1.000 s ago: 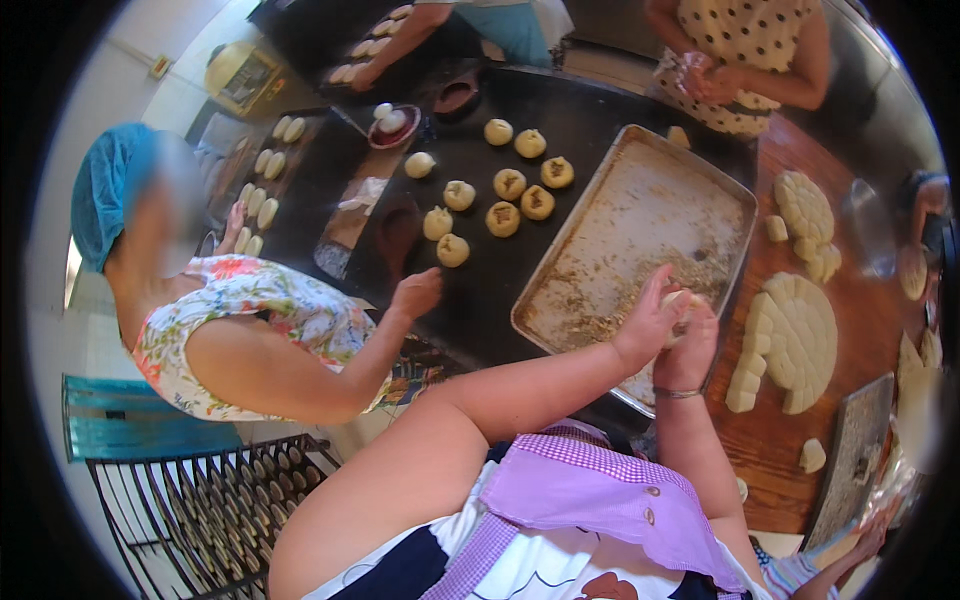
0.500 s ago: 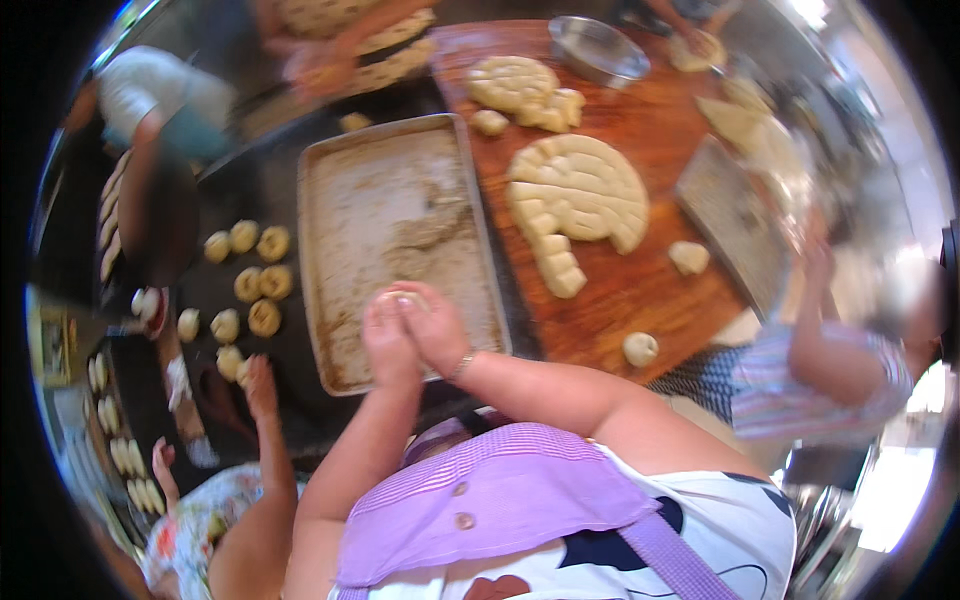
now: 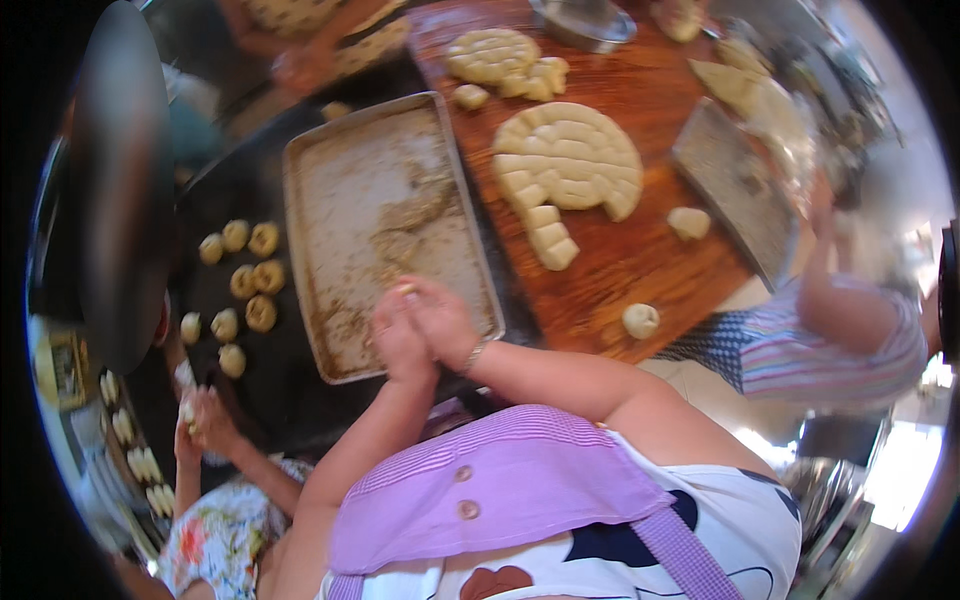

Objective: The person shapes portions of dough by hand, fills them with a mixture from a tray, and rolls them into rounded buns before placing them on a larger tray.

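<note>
My left hand (image 3: 402,338) and my right hand (image 3: 443,322) are pressed together, cupped round a small pale piece of dough (image 3: 407,288). Only a bit of it shows between the fingertips; the palms hide the rest. Both hands hover above the near part of a large worn metal tray (image 3: 325,300). Crumbly brownish filling (image 3: 415,215) lies in a heap inside that tray, just beyond my fingers.
Right of the tray, a wooden board (image 3: 590,300) bears a scored dough slab (image 3: 570,160), loose dough lumps (image 3: 688,222) and a metal bowl (image 3: 585,25). Several shaped buns (image 3: 262,312) sit on a dark surface to the left. Co-workers stand on both sides and across.
My hands stay closed together over the tray while the view shifts slightly. The co-worker at the lower left has drawn a hand back from the buns and brought both hands together.
</note>
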The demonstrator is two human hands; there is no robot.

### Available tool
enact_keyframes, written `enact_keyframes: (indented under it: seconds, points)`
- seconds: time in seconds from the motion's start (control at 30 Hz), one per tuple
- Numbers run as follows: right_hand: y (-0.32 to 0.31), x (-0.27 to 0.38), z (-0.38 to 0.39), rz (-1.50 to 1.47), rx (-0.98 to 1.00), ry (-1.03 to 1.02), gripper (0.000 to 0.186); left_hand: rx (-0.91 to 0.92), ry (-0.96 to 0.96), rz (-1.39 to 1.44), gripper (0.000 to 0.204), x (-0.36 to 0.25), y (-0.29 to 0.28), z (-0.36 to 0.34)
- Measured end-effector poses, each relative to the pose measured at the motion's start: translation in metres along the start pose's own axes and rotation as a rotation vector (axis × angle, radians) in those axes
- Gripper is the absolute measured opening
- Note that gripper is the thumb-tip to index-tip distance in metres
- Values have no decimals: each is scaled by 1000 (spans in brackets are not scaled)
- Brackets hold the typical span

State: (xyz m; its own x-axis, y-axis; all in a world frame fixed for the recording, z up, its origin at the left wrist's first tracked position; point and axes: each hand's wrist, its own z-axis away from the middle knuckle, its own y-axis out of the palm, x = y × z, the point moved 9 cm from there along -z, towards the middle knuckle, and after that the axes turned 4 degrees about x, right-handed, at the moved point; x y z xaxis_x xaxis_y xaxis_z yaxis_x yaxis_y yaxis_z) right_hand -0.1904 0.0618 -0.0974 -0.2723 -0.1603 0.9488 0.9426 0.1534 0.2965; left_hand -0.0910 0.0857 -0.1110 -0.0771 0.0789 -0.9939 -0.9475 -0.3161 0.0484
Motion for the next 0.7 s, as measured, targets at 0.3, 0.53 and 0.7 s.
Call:
enact_keyframes:
  seconds: [0.3,0.53,0.7]
  points:
    - [-2,11,22,231,112,33,41,20,-130,153,35,1,-5,18]
    - [-6,30,20,423,150,-293,38,20,-54,219,30,-30,11,28]
    - [19,56,5,357,276,-278,40,-15,-160,466,30,-28,-3,7]
